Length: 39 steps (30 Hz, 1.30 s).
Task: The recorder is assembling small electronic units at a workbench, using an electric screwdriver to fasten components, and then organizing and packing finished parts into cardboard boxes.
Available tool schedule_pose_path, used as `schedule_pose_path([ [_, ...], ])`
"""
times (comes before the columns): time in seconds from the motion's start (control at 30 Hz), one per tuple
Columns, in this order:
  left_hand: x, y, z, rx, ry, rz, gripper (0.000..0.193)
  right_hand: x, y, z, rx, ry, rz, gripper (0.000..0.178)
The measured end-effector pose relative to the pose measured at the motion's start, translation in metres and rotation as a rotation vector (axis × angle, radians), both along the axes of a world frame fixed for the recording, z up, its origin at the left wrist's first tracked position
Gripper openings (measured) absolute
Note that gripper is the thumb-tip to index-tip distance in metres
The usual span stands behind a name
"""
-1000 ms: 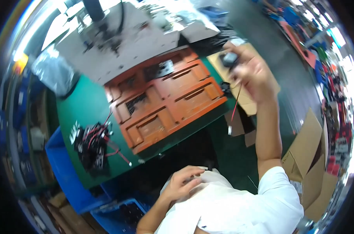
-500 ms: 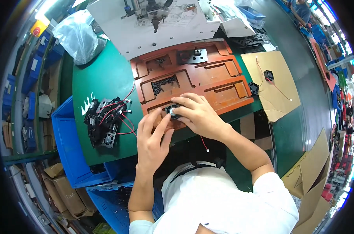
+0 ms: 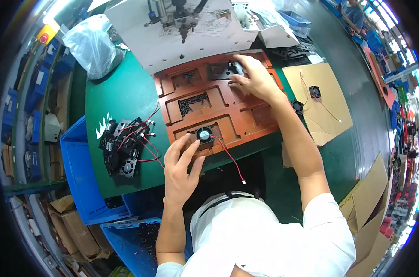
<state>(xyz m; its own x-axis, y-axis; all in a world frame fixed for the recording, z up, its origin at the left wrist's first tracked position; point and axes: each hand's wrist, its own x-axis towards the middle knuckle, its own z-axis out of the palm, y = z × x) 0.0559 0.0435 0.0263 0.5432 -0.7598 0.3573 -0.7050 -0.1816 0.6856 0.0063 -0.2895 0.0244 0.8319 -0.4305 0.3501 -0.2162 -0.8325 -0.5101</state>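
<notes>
A small black cooling fan (image 3: 204, 134) with a pale round hub lies in the near pocket of an orange fixture tray (image 3: 228, 104). Its red wire trails over the tray's front edge to a white connector. My left hand (image 3: 181, 164) rests at the fan's left side, fingers spread and fingertips touching its edge. Farther off, my right hand (image 3: 258, 83) has thumb and fingers around the right end of a metal bracket (image 3: 225, 72) with black parts, in the tray's back pocket. The hand hides that end of the bracket. Dark screws (image 3: 192, 103) fill a middle pocket.
Behind the tray stands a white machine panel (image 3: 191, 44) with a tool tip. Wired black fan assemblies (image 3: 124, 147) pile up on the green table at left, above a blue bin (image 3: 80, 175). At right, cardboard (image 3: 327, 113) carries another fan (image 3: 315, 91).
My right hand has left the fan and moved away to the bracket at the back of the tray. My left hand stays beside the fan, which now shows fully with its wire.
</notes>
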Motion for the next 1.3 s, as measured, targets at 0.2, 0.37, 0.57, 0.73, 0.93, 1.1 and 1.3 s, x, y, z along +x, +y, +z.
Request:
schedule_pose_path([
  [0.2,0.021,0.008,0.010,-0.091,0.201,0.014,0.047,-0.004,0.015,0.010,0.212,-0.172,-0.026,0.042],
  [0.37,0.047,-0.035,0.027,-0.591,1.024,0.053,0.051,-0.002,0.145,0.034,1.085,-0.298,0.200,0.045],
  [0.57,0.115,-0.055,0.079,-0.954,1.131,0.084,0.016,-0.011,0.268,-0.010,1.580,-0.317,0.494,0.086],
  [0.73,0.163,-0.043,0.103,-1.088,1.053,0.166,0.016,-0.035,0.327,-0.014,2.149,0.210,0.582,0.087],
  [0.93,0.200,-0.011,0.129,-1.153,0.952,0.209,0.019,-0.061,0.361,-0.032,2.569,0.834,0.646,0.083],
  [1.1,0.200,0.006,0.143,-1.201,0.902,0.146,0.022,-0.077,0.363,-0.014,2.640,1.171,0.809,0.085],
  [1.3,0.176,0.038,0.119,-1.251,1.027,-0.149,0.021,-0.057,0.311,-0.044,2.141,0.862,0.692,0.082],
])
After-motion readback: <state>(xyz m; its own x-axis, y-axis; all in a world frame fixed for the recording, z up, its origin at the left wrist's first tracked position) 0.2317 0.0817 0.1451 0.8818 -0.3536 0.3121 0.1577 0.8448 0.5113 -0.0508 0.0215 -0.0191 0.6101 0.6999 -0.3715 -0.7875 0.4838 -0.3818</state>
